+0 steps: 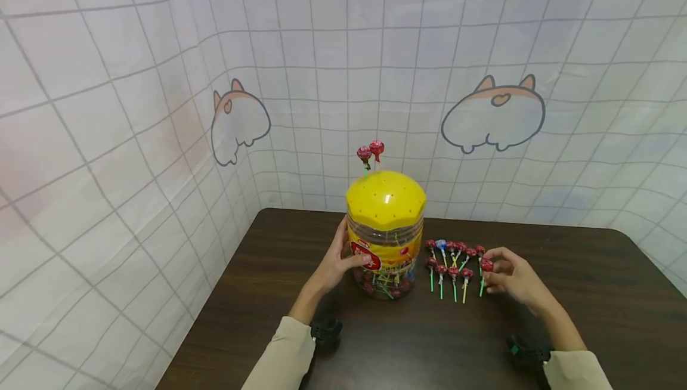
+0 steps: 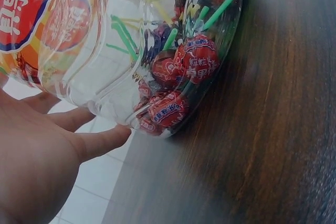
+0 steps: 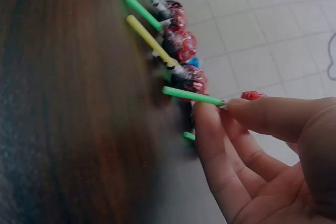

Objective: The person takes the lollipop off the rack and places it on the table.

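A clear plastic candy jar with a yellow lid stands on the table, several wrapped lollipops showing through its base. My left hand grips its left side, thumb across the label and fingers round the back. Two lollipops stick up from the lid. To the right of the jar, my right hand pinches a red-wrapped lollipop between thumb and fingers. In the right wrist view its green stick points out past the fingertips, and its head is mostly hidden behind the thumb.
Between jar and right hand, several lollipops lie in two rows on the dark wooden table, a blue-wrapped one in the back row. A white gridded sheet hangs behind and at the left of the table.
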